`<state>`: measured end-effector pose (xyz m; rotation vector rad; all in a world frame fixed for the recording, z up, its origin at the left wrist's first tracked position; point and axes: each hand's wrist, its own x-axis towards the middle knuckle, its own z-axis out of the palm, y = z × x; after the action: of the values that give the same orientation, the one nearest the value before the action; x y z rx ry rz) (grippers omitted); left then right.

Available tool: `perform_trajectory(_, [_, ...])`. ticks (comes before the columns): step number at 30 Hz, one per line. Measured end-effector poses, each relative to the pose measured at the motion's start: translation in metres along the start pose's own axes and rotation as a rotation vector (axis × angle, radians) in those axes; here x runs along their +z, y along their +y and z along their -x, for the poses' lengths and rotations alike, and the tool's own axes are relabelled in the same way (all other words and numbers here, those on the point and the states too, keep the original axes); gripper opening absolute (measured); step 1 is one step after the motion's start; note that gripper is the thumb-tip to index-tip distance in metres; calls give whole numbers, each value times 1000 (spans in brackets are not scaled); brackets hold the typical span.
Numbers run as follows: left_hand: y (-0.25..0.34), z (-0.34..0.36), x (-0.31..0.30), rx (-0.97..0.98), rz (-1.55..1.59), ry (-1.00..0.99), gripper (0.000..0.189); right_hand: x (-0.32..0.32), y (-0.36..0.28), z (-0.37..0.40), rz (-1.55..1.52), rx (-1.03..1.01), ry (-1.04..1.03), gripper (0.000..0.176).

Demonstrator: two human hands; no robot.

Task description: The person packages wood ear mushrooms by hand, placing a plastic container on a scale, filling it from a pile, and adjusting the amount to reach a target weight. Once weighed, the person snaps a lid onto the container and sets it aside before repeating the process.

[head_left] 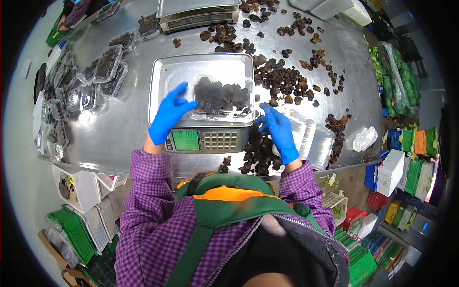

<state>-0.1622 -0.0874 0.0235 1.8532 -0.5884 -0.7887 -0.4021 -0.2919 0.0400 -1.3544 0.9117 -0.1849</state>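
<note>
- On the silver digital scale (221, 140), clock centre, 12 away from wearer: clear plastic box (205, 116) loaded with dark brown, ruffled fungus pieces (222, 95). Sits towards 3 on the square steel pan (165, 71).
- Box upright, open side up. Long axis roughly 9 to 3, crosswise to wearer. No lid seen shut over the fungus; can't tell which end is the front.
- Left hand (169, 115): blue glove, open, holding nothing visible, fingers spread just off the box's 9 o'clock side.
- Right hand (277, 126): blue glove, half-curled beside the pan's 3 o'clock edge. Can't tell if it grips a piece.
- Green-lit display (186, 140) is on, looks like 0.188.
- Progress, my read: several filled clear boxes (107, 63) on the steel desk (122, 129) at 10; this one looks mostly filled, not closed. Plenty unboxed: loose dark fungus (282, 81) from 12 round to 5, stacked clear plastic trays (321, 143) at 4.
</note>
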Motion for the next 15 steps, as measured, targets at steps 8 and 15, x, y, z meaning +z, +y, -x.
perform_trajectory(8, [-16,30,12,-129,396,-27,58,42,24,-32,-47,-66,-16,31])
perform_trajectory(15, [-23,23,14,-210,467,61,47,42,22,-55,-123,-116,16,30])
